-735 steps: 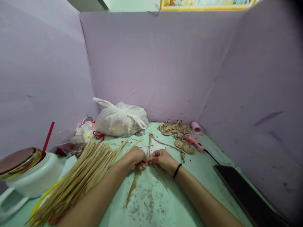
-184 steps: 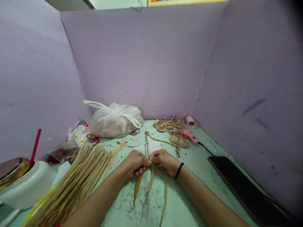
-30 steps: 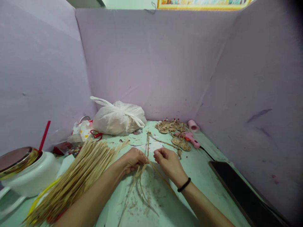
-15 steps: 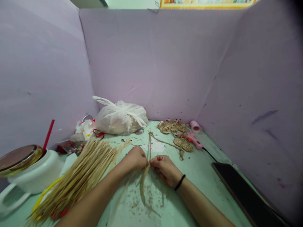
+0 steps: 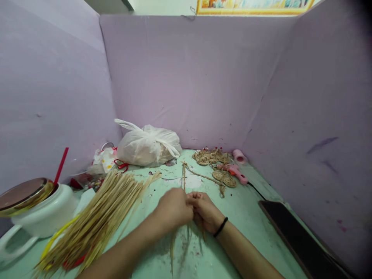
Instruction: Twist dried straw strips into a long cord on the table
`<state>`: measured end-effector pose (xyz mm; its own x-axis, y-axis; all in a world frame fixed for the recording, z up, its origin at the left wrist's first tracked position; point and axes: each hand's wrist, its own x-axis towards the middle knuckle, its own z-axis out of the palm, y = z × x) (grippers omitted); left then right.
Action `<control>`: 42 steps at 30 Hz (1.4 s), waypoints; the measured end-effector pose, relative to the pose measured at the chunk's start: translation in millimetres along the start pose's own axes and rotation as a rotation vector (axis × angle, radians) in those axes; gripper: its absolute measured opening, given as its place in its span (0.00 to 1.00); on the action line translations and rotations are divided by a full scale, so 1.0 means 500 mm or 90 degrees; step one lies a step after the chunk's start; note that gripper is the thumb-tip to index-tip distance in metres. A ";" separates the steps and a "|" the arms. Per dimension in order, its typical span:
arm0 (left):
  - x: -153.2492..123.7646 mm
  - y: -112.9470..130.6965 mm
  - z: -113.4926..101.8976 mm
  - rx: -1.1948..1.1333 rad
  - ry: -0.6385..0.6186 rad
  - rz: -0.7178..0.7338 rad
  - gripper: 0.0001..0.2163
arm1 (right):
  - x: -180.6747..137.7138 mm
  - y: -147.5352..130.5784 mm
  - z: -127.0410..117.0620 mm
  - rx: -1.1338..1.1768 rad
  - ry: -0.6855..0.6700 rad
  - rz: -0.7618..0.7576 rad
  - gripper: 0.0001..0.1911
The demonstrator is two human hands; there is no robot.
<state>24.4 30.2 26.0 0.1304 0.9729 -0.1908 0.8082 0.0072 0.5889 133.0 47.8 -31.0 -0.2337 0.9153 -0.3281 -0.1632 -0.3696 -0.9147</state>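
Observation:
A thin cord (image 5: pixel 184 176) of twisted or braided straw-coloured fibre runs up the table from between my hands, bends at its far end and comes back toward the right. My left hand (image 5: pixel 173 209), slightly blurred, is closed at the cord's near end and overlaps the fingertips of my right hand. My right hand (image 5: pixel 205 211), with a black band on the wrist, pinches the cord there with thumb and fingers. Loose fibre strands (image 5: pixel 172 252) hang toward me below both hands. The exact grip of the left fingers is hidden.
A bundle of dry fibre strips (image 5: pixel 107 217) lies at left beside a white pot (image 5: pixel 49 213). Behind are a tied white bag (image 5: pixel 148 147), coiled cord pieces (image 5: pixel 210 156), a pink glue gun (image 5: pixel 238 173) and a pink roll (image 5: pixel 239 156). A dark phone-like slab (image 5: pixel 293 236) lies right.
My left hand has moved right and turned over the cord, now covering part of my right fingertips. The loose strands below have shifted and spread. My right hand has barely moved.

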 end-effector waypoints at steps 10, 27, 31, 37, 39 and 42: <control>0.067 -0.059 0.004 -0.493 -0.230 -0.135 0.05 | -0.003 -0.011 -0.016 -0.023 -0.060 -0.003 0.10; 0.055 -0.035 0.037 -0.387 -0.047 -0.166 0.11 | -0.052 -0.045 0.013 -0.780 0.190 -0.157 0.08; 0.054 -0.038 0.024 -0.450 -0.102 -0.160 0.09 | -0.068 -0.044 0.031 -0.831 0.186 -0.201 0.10; 0.063 -0.062 -0.003 -0.477 -0.173 -0.068 0.09 | -0.052 -0.054 0.002 -0.676 0.115 -0.185 0.10; 0.067 -0.069 -0.010 -0.480 -0.197 -0.058 0.10 | -0.039 -0.061 -0.011 -0.531 0.143 -0.185 0.11; 0.074 -0.082 -0.011 -0.469 -0.225 -0.050 0.08 | -0.025 -0.062 -0.012 -0.269 0.100 -0.105 0.06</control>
<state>-6.9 67.3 -0.8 0.3623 0.8340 -0.4161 0.2539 0.3413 0.9050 146.7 48.7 0.0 -0.0849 0.9812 -0.1730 0.2259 -0.1502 -0.9625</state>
